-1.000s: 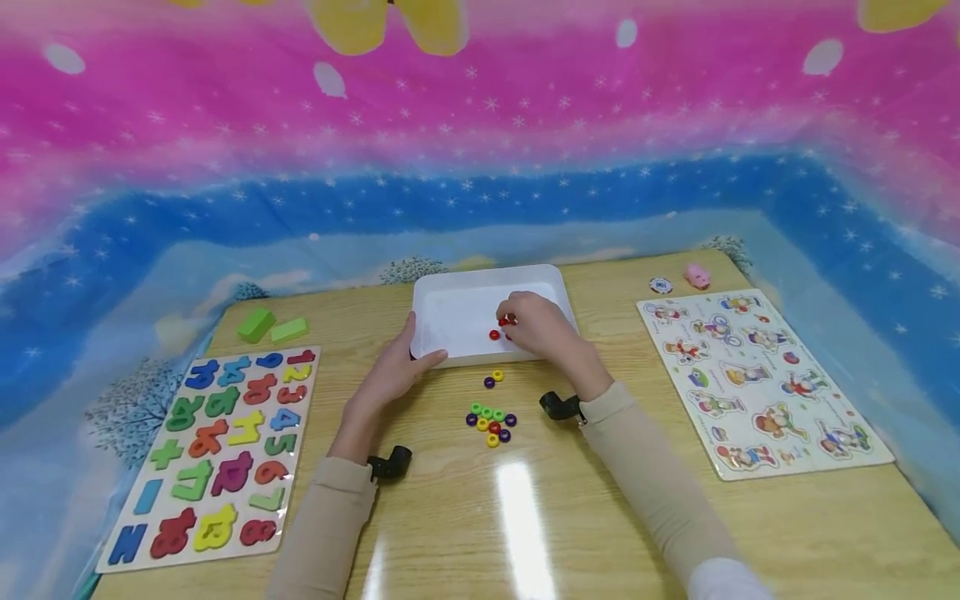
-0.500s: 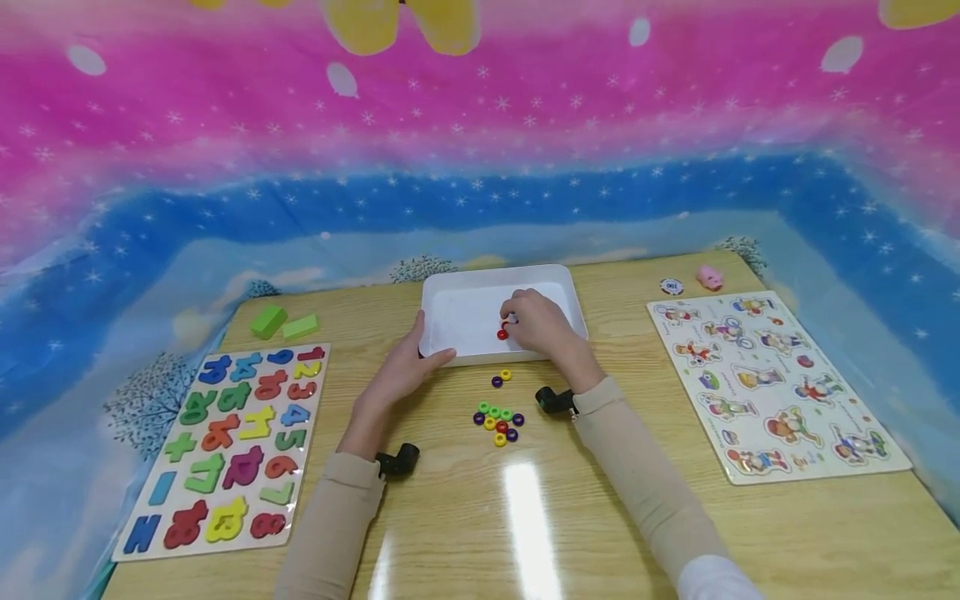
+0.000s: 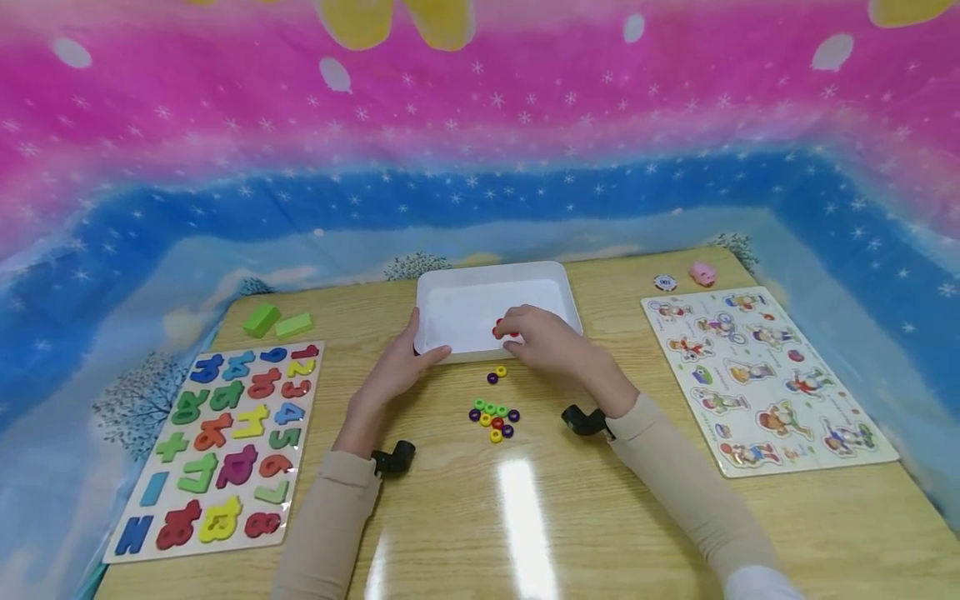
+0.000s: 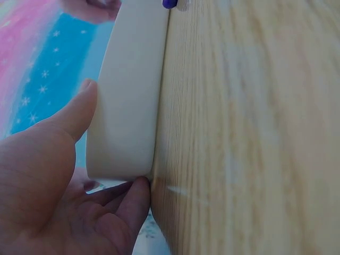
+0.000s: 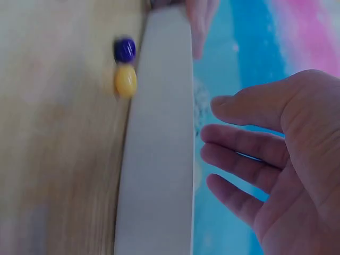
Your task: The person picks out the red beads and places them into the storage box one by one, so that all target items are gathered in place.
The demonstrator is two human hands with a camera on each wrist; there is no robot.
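A white tray [image 3: 459,310] lies near the table's far edge. My left hand [image 3: 396,363] grips its near left corner; in the left wrist view the thumb [image 4: 79,112] is at the rim and the fingers bend round the tray's end. Over the right part of the tray is my right hand [image 3: 553,340], its relaxed fingers apart from the thumb and nothing between them in the right wrist view. Small red ring beads [image 3: 498,328] lie in the tray by those fingertips, partly hidden. Just outside the near wall are a yellow bead [image 3: 501,372] and a purple bead [image 3: 492,378].
Several green, yellow, purple and red beads [image 3: 495,421] lie on the table in front of the tray. On the left are a number board [image 3: 281,450] and green blocks [image 3: 261,320]. A picture puzzle board [image 3: 806,442], a chip [image 3: 665,283] and a pink pig [image 3: 702,273] are on the right.
My right hand's fingers have come away from the red beads and opened, with the wrist shifting slightly right. The red beads sit closer together. My left hand keeps its grip on the tray.
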